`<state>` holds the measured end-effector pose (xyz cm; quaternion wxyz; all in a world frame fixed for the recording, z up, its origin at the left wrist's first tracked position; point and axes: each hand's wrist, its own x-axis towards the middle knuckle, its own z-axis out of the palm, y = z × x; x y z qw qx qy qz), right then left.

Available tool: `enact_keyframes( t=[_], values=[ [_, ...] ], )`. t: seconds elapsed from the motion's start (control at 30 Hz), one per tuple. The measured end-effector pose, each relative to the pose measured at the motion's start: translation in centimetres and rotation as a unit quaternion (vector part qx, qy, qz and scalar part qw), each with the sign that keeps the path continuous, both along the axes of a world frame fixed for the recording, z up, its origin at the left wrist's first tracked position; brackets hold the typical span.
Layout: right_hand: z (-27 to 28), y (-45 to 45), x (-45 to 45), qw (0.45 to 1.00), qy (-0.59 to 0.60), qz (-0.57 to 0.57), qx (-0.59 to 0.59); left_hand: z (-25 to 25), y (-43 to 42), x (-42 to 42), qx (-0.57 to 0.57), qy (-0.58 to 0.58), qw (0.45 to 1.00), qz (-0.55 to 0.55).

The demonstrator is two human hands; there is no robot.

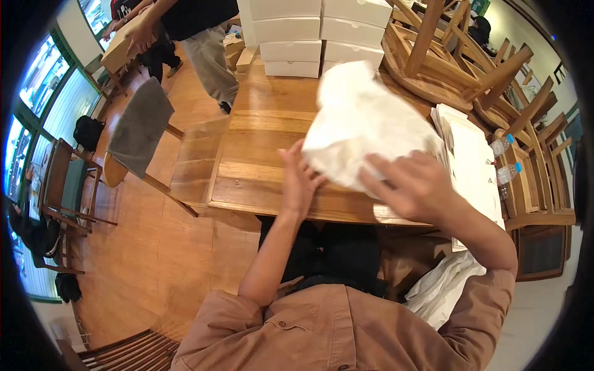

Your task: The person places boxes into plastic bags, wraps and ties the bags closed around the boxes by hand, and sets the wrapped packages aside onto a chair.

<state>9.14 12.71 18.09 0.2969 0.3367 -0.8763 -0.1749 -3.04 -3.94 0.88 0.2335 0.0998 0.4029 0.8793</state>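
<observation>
A crumpled-looking white sheet [371, 127], smeared by motion, is above the wooden table [260, 148]; whether it is paper, card or a bag I cannot tell. My right hand [411, 185] has its fingers curled around the sheet's near right part. At the sheet's near left edge is my left hand [300, 182], fingers spread and partly hidden behind it. Whether the left fingers touch it is unclear. To the right of the sheet lies a pile of flat white pieces [470, 161], with part of it under my right forearm.
White boxes [291, 31] are stacked at the table's far end. Upturned wooden stools [427, 49] and two capped bottles [508, 173] stand on the right. White plastic [442, 287] hangs below the table. A grey-backed chair [142, 127] is left; a person [198, 37] carries a box beyond.
</observation>
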Motion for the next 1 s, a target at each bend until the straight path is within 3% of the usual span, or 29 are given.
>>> enact_keyframes(
  t=[0.03, 0.1, 0.23, 0.27, 0.33, 0.4, 0.43, 0.47, 0.5, 0.57, 0.6, 0.67, 0.73, 0.8, 0.93, 1.0],
  values=[
    [-1.4, -0.7, -1.0, 1.000, -0.013, 0.029, 0.002, -0.1, -1.2, -0.8, 0.054, -0.058, 0.996, 0.035],
    [-4.7, -1.6, -2.6, 0.995, -0.032, 0.091, 0.005, 1.0, -4.8, -1.5, 0.045, -0.099, 0.992, 0.070],
    [-9.0, -2.6, -4.0, 0.974, -0.089, 0.207, -0.015, 1.8, -9.3, -2.2, 0.035, -0.099, 0.986, 0.131],
    [-9.3, -2.6, -4.1, 0.973, -0.089, 0.212, -0.018, 1.5, -10.0, -2.5, -0.018, -0.064, 0.987, 0.149],
    [-9.2, -2.2, -3.9, 0.952, -0.185, 0.199, -0.138, 2.1, -10.5, -2.7, -0.074, -0.027, 0.983, 0.166],
    [-9.1, -0.8, -3.4, 0.955, -0.203, 0.155, -0.153, 3.2, -10.5, -3.1, -0.179, 0.048, 0.960, 0.210],
    [-9.6, 0.3, -3.3, 0.956, -0.180, 0.075, -0.221, 2.9, -10.1, -4.1, -0.251, 0.112, 0.924, 0.264],
    [-9.8, 1.3, -3.4, 0.946, -0.153, -0.007, -0.285, 2.8, -9.8, -4.7, -0.251, 0.113, 0.925, 0.264],
    [-9.7, 2.0, -3.4, 0.946, -0.152, -0.008, -0.285, 4.1, -9.3, -4.9, -0.327, 0.241, 0.871, 0.277],
    [-9.5, 3.2, -3.4, 0.895, -0.141, -0.303, -0.296, 7.1, -7.8, -5.1, -0.412, 0.449, 0.752, 0.252],
    [-8.8, 3.5, -3.5, 0.894, -0.141, -0.303, -0.296, 8.5, -6.5, -5.3, -0.424, 0.531, 0.700, 0.219],
    [-7.2, 3.8, -3.4, 0.742, -0.380, -0.422, -0.357, 10.0, -3.1, -5.6, -0.461, 0.596, 0.641, 0.147],
    [-8.2, 3.6, -3.0, 0.735, -0.399, -0.367, -0.407, 10.0, 0.4, -6.5, -0.576, 0.603, 0.548, 0.065],
    [-10.3, 3.7, -3.1, 0.723, -0.418, -0.309, -0.454, 10.5, 3.3, -7.1, -0.632, 0.584, 0.509, -0.018],
    [-12.3, 5.0, -3.6, 0.708, -0.417, -0.226, -0.523, 8.3, 5.6, -8.8, -0.587, 0.585, 0.557, -0.053],
    [-11.5, 6.5, -4.2, 0.753, -0.384, -0.216, -0.489, 8.1, 6.1, -9.0, -0.554, 0.565, 0.611, -0.009]
  ],
)
